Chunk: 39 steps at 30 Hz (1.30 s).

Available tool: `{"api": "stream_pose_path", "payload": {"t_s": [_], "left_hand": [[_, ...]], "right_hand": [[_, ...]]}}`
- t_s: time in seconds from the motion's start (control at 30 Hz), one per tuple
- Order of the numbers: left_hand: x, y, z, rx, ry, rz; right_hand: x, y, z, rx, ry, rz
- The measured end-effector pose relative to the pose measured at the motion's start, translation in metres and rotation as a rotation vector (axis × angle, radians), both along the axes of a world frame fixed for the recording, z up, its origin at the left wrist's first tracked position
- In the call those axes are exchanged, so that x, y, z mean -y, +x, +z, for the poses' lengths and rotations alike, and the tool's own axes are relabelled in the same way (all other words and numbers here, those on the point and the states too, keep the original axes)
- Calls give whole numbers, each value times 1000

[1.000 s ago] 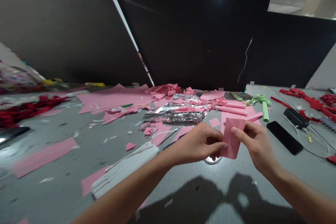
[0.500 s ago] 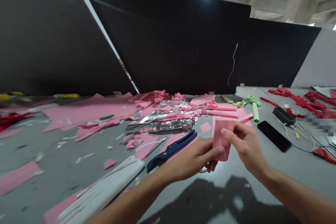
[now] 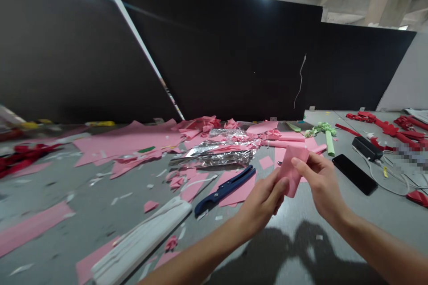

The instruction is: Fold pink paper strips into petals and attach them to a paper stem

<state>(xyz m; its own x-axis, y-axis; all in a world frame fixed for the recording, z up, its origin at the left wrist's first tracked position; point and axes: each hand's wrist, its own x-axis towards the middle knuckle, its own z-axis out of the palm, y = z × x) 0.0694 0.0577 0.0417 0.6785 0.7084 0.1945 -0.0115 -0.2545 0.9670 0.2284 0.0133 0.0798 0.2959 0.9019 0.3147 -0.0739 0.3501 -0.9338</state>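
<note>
Pink paper (image 3: pixel 293 180) is held up over the worktop (image 3: pixel 374 211), its lower-left part pinched by the left hand (image 3: pixel 262 198), its upper-right edge by the right hand (image 3: pixel 321 180). From it, a blue-handled tool (image 3: pixel 230 187) is seen at nine o'clock, a phone (image 3: pixel 355 174) at three. A tear or skewed crease could be caused by uneven pull between the grips. If a thumb were lifted early, the piece could be dropped and confused with a like-coloured scrap (image 3: pixel 266 162) at ten o'clock. Any layering behind the fingers cannot fairly be judged.
</note>
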Motion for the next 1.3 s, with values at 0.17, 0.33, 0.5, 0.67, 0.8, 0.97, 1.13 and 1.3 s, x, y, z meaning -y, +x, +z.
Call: {"api": "stream_pose_path", "payload": {"t_s": [0.17, 0.33, 0.5, 0.67, 0.8, 0.97, 1.13, 1.3], "left_hand": [[3, 1, -1, 31, 23, 24], [6, 0, 1, 33, 47, 63], [6, 1, 1, 42, 72, 98], [4, 1, -2, 9, 76, 112], [4, 2, -1, 10, 135, 131], [6, 3, 0, 8, 179, 140], [5, 4, -1, -12, 188, 154], [3, 2, -3, -57, 220, 212]], "right_hand": [[2, -1, 1, 3, 14, 1], [2, -3, 3, 12, 22, -4], [1, -3, 1, 11, 23, -9], [-1, -2, -1, 30, 19, -28], [-1, -1, -3, 19, 22, -17], [1, -2, -2, 23, 4, -7], [-1, -2, -2, 30, 4, 11], [-3, 0, -6, 21, -48, 48]]}}
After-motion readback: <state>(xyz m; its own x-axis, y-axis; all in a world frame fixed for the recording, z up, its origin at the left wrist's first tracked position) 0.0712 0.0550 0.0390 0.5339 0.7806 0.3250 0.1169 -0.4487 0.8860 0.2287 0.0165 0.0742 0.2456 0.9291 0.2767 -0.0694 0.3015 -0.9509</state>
